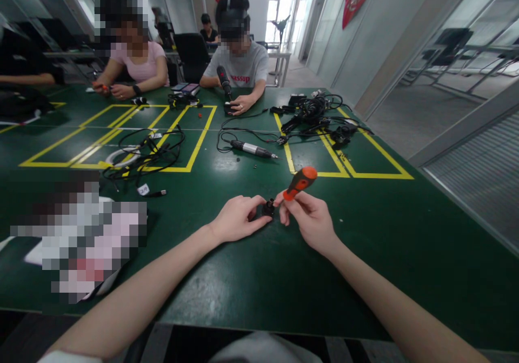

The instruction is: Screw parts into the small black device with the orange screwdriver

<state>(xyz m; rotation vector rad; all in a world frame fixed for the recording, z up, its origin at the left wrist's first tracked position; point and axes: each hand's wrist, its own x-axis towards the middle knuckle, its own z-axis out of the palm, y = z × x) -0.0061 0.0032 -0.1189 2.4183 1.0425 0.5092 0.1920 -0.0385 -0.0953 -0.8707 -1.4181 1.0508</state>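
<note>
Workpiece position: from my remote station I located the small black part [268, 208] on the green table [227, 282], and I took it as the centre of the clock face.

Grip, left: at 9 o'clock, the left hand [239, 217] was closed in a pinch, thumb and fingers against the part.

Grip, right: at 3 o'clock, the right hand [312, 217] had its fingers closed about the lower end of the screwdriver [302, 180], whose orange-capped handle leaned up toward 2 o'clock. The fingers hid the shaft, so I could not tell whether the tip was seated.

Progress: the part was steadied and the tool was in hand, so I judged the set-up complete. I judged the work at the part itself unfinished, since both hands were engaged there. I could not tell how many turns, if any, had been made or were left.

Surroundings: near 12 o'clock lay a pen-shaped tool [250, 147], not held, with a loose piece [255, 166] just beside it. I noted a cable coil [121, 157] at 10 o'clock and a cable pile [312, 109] at 1 o'clock
</note>
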